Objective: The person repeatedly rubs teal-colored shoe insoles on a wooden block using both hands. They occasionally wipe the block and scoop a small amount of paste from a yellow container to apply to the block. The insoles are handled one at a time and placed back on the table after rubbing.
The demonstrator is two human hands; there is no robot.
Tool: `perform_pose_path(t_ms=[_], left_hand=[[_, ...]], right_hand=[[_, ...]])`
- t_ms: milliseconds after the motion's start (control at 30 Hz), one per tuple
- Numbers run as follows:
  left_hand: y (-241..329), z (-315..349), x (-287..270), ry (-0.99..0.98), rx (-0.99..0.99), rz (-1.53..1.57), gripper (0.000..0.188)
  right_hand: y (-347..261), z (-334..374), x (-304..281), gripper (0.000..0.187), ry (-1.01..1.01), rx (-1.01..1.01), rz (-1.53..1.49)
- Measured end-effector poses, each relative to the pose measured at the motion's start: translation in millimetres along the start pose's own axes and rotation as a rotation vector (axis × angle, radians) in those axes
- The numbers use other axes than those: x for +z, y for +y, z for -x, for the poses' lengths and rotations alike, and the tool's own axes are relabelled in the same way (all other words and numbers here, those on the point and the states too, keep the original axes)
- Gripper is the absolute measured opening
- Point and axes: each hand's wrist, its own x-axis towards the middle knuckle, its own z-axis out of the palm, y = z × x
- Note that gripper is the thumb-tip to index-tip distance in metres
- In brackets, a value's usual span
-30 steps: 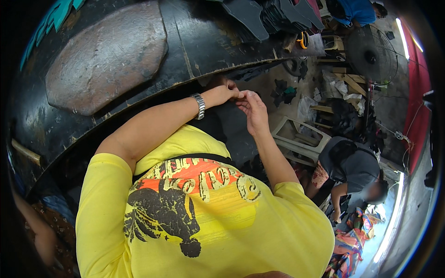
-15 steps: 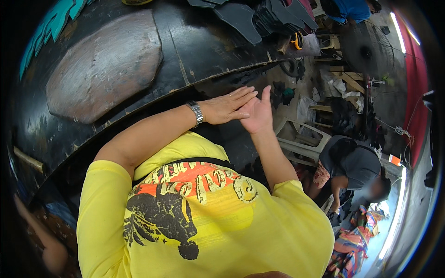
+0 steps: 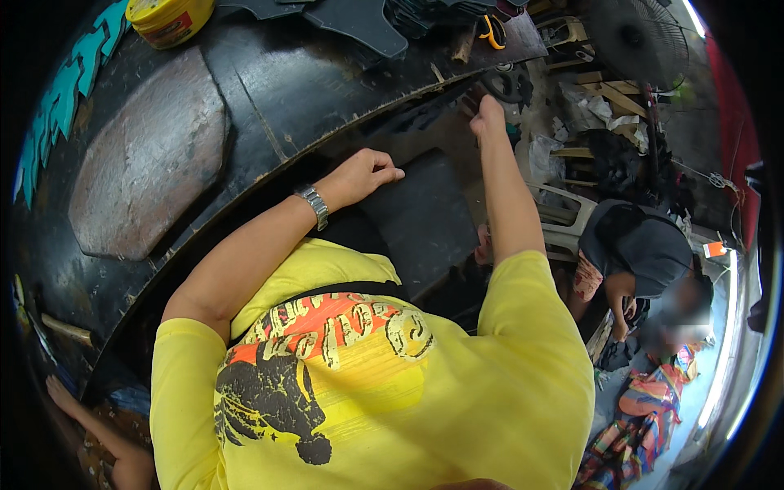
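My left hand [image 3: 364, 177], with a metal watch [image 3: 315, 206] on its wrist, is held just in front of the black table's edge. Its fingers are curled in and its thumb points right; nothing shows in them. My right hand [image 3: 485, 119] reaches away at the table's right end. Its fingers look stretched apart but lie in shadow, with nothing visible in them. Between my arms, below the table edge, is a dark flat surface [image 3: 425, 216]. On the black table [image 3: 286, 94] lies a worn brown slab [image 3: 151, 155], left of my hands.
Dark cut pieces [image 3: 359, 24], a yellow-handled tool [image 3: 493, 33] and a yellow tub [image 3: 170, 20] sit on the table. Teal pieces [image 3: 61, 114] lie far left. Right are a plastic chair [image 3: 559, 216], a fan [image 3: 637, 41] and a bent-over person [image 3: 641, 245]. Another person's arm [image 3: 106, 437] shows lower left.
My hands were touching palm to palm and have come apart. The left moved back left and curled; the right moved forward and right. The view shifted, bringing the yellow tub further in.
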Motion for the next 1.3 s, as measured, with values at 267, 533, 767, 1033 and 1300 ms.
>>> perform_pose_path(t_ms=[267, 533, 767, 1033, 1300], left_hand=[[-19.5, -6.6, 2.7, 0.015, 0.053, 0.349, 0.023], [-27.5, -11.2, 0.8, -0.206, -0.082, 0.221, 0.018], [-33.1, -10.4, 2.4, -0.086, -0.031, 0.242, 0.020], [-32.6, -6.3, 0.5, -0.026, 0.027, 0.305, 0.020], [-26.0, -11.5, -4.5, -0.047, -0.006, 0.403, 0.022]], right_hand=[[-16.8, -62.0, 36.3, 0.040, -0.087, -0.299, 0.519], [-22.4, -54.0, 30.0, 0.041, -0.128, -0.315, 0.222], [-20.3, -62.1, 19.0, 0.047, -0.177, -0.368, 0.036], [-9.8, -109.8, -4.3, 0.054, 0.512, -1.076, 1.688], [-38.7, -36.9, -53.0, 0.046, 0.525, -0.478, 0.124]])
